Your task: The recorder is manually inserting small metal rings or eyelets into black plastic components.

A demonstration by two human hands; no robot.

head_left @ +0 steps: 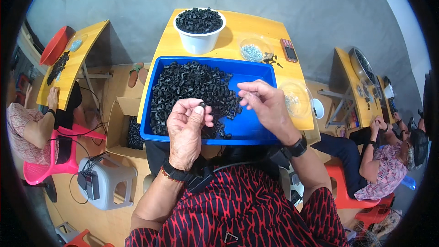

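My left hand (184, 126) pinches a small black plastic part (201, 104) between thumb and forefinger, above the front of a blue tray (210, 142). To its right, my right hand (269, 106) hovers over the tray with thumb and fingertips drawn together. Whatever may be between those fingertips is too small to make out. A heap of similar black plastic parts (187, 82) fills the left and middle of the tray, while the blue bottom shows on the right.
Behind the tray stands a white bucket (200, 44) heaped with black parts. A clear bowl of small metal screws (252, 53), a mobile phone (289, 50) and another clear bowl (299, 105) share the yellow table. A cardboard box (120, 132) is below left. People sit at tables on both sides.
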